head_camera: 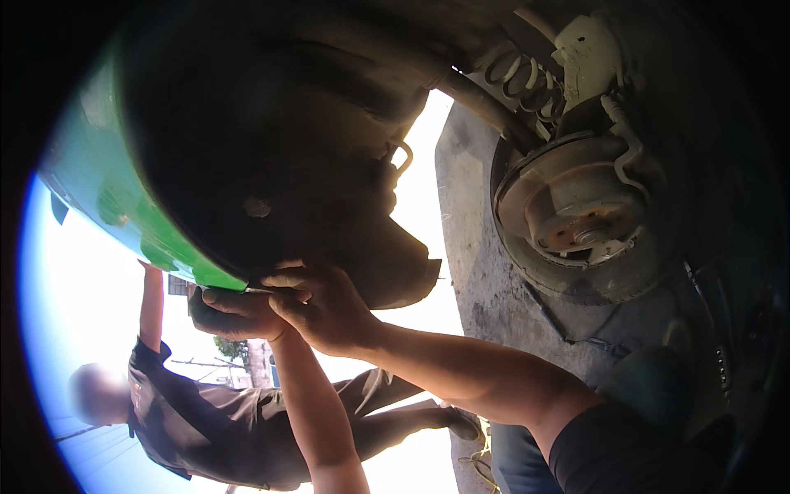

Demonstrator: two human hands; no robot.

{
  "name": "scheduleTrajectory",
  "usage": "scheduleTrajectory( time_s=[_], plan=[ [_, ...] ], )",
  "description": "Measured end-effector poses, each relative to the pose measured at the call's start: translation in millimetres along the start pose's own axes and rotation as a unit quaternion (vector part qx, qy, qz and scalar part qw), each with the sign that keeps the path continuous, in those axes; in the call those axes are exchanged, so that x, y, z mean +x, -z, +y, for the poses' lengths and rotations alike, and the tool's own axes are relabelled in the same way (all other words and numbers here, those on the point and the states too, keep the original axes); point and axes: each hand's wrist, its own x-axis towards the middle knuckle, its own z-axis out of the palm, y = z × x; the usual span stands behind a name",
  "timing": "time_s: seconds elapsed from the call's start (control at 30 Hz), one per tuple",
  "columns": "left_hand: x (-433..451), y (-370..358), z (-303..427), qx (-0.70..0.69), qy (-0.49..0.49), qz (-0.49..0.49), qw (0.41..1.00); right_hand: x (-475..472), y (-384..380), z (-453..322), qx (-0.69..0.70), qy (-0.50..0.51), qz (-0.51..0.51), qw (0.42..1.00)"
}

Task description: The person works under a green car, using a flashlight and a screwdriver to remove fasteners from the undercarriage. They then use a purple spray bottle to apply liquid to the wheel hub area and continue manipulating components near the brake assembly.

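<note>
My left hand (237, 313) curls around the lower corner of a green-painted vehicle body panel (176, 253), with its thumb along the edge. Against it lies my right hand (324, 302), its thumb and fingers pinched at a thin, pale piece (258, 290) by that corner; what the piece is cannot be made out. Behind the panel, above my hands, spreads a dark wheel-arch liner or bumper inner side (259, 148). Both my forearms are bare up to a dark sleeve on the right one.
A wheel's inner side with a rusty brake drum (571, 197), a coil spring (524, 80) and an axle tube (484, 105) are at upper right. Thin tools (546, 312) lie on the concrete floor (487, 247). Another person (216, 420) stands outside, one arm raised to the panel.
</note>
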Motion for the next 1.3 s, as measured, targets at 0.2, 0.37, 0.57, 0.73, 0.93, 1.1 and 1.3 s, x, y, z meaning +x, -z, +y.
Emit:
scheduleTrajectory(
  time_s=[0.2,0.37,0.57,0.73,0.93,1.1,1.3],
  plan=[
    [-4,-3,1,-0.015,0.036,0.029,0.999,0,-1,3,0.018,-0.032,0.011,0.999],
    [-2,-1,-6,0.078,-0.027,0.014,0.996,1,-1,8,-0.020,-0.001,0.006,1.000],
    [-2,2,-12,0.184,-0.107,0.011,0.977,2,1,10,-0.011,-0.002,0.033,0.999],
    [2,6,-18,0.196,-0.117,-0.010,0.974,8,6,12,0.019,-0.070,0.007,0.997],
    [8,23,-14,-0.015,0.083,-0.085,0.993,23,24,8,0.070,-0.130,-0.025,0.989],
    [19,41,-22,-0.262,-0.022,-0.229,0.937,28,33,16,0.065,-0.140,-0.036,0.987],
    [42,55,-39,-0.238,0.029,-0.370,0.898,27,35,29,0.036,-0.111,-0.038,0.992]
  ],
)
